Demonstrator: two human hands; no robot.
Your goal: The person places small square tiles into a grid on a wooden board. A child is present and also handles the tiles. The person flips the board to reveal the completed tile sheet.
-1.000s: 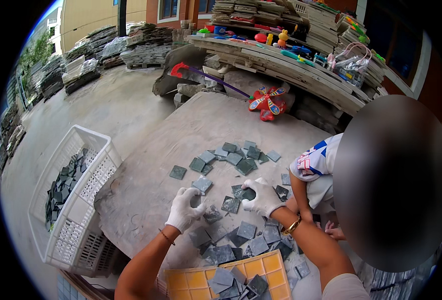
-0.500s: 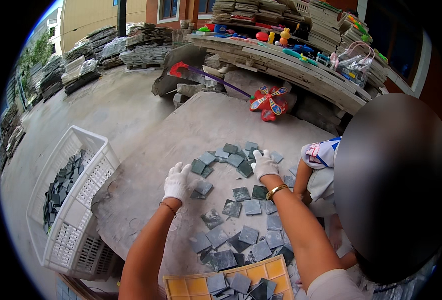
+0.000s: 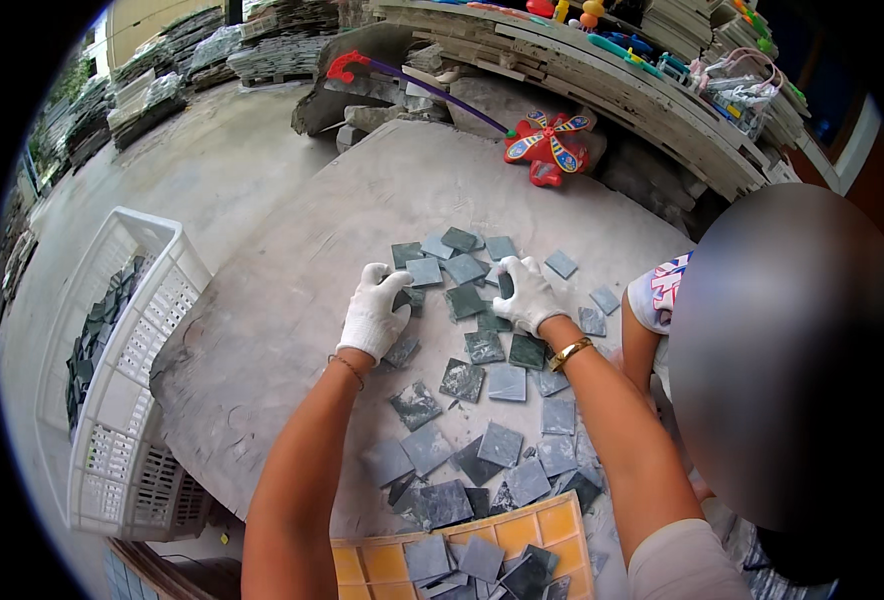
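The step in hand seemed to be the gathering of small grey-green stone tiles (image 3: pixel 462 300) scattered on the round stone slab (image 3: pixel 292 290). At the far side of the slab, the left hand (image 3: pixel 374 312) was curled loosely on one tile, and the right hand (image 3: pixel 527 293) pinched another tile upright. I judge the next move needed a firm grip, to carry tiles to the yellow grid tray (image 3: pixel 552 525) at the slab's near edge.

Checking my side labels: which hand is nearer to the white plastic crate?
Left. The left hand is over the slab's tiles on the side toward the white plastic crate; the right hand lies farther away, beyond it.
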